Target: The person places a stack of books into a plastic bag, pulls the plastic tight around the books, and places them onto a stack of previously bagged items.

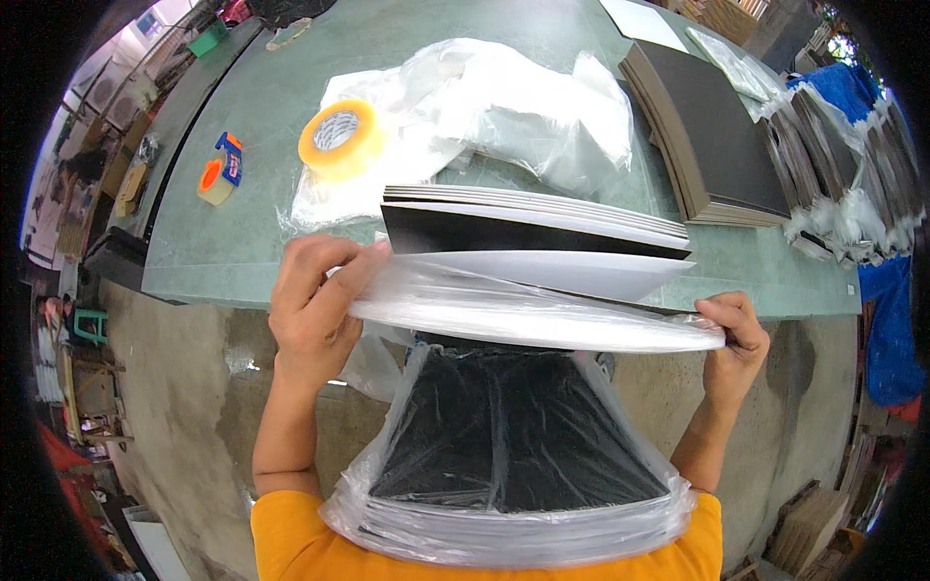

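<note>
Spanning the gap between the two hands, clear plastic film (542, 315) is stretched over a long, white-edged layer just off the near edge of the green table (247, 266). Its left end is gripped by the left hand (315, 295), whose fingers are curled in toward the thumb. Its right end is pinched by the right hand (733, 334) between thumb and bent fingers — the hand is nearly closed, and the film is bunched at the fingertips.

Below the film, against the orange shirt (291, 533), a plastic-wrapped black bundle (513, 426) is seen, with pale layered edges along its lower side; whether it is joined to the film above cannot be told.

Just beyond the hands, a stack of black-and-white boards (542, 228) is set on the table, its white edges turned upward. Behind it, crumpled clear plastic (523, 107) is heaped, with a large yellow tape roll (337, 140) laid on its left part. Farther left, a small tape dispenser (221, 172) in blue and orange is placed on the bare tabletop.

On the right, a thick stack of dark boards (712, 126) is laid at an angle — beside it, plastic-wrapped bundles (843, 165) are lined up near a blue tarp (886, 334).
</note>
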`<control>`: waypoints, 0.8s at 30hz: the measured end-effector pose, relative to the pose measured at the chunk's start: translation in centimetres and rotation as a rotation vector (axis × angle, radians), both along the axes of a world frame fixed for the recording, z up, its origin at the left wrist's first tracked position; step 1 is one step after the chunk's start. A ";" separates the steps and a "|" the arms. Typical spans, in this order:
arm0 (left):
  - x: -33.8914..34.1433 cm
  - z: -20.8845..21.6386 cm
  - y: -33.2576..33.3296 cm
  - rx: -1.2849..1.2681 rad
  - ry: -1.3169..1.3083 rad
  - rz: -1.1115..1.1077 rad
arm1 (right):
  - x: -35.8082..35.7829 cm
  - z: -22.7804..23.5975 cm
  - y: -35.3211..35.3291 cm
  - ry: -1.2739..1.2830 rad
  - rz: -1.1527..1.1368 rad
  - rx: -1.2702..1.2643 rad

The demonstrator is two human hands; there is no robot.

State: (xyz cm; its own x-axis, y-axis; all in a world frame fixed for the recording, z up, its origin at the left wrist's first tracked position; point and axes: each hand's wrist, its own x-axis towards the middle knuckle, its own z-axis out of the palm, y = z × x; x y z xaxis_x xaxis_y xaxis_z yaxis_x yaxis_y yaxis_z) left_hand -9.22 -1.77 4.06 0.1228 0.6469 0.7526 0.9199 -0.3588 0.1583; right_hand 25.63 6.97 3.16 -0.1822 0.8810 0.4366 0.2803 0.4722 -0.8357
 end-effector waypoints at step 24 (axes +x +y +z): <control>-3.9 -26.6 -4.9 -1.422 -1.245 -0.014 | 0.4 -26.9 -0.9 -0.772 0.259 -0.507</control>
